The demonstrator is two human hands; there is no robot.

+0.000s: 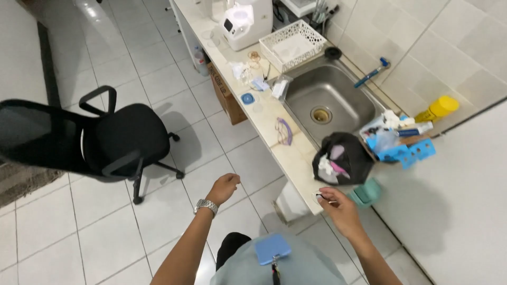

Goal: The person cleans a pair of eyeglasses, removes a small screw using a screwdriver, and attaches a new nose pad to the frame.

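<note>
My right hand (340, 207) pinches a small pale object with a dark part at the near end of the cream counter (296, 158). Just beyond it sits a black bag (346, 155) with white and pink items inside. My left hand (223, 188), with a metal watch on the wrist, hangs loosely curled over the floor tiles, holding nothing and touching nothing. A pair of purple-rimmed glasses (283, 131) lies on the counter farther off.
A steel sink (327, 97) is set in the counter, with a white basket (292, 43) and a white appliance (244, 22) beyond. A black office chair (105, 140) stands on the floor at left. A yellow bottle (437, 108) and blue packaging (406, 150) sit beside the sink.
</note>
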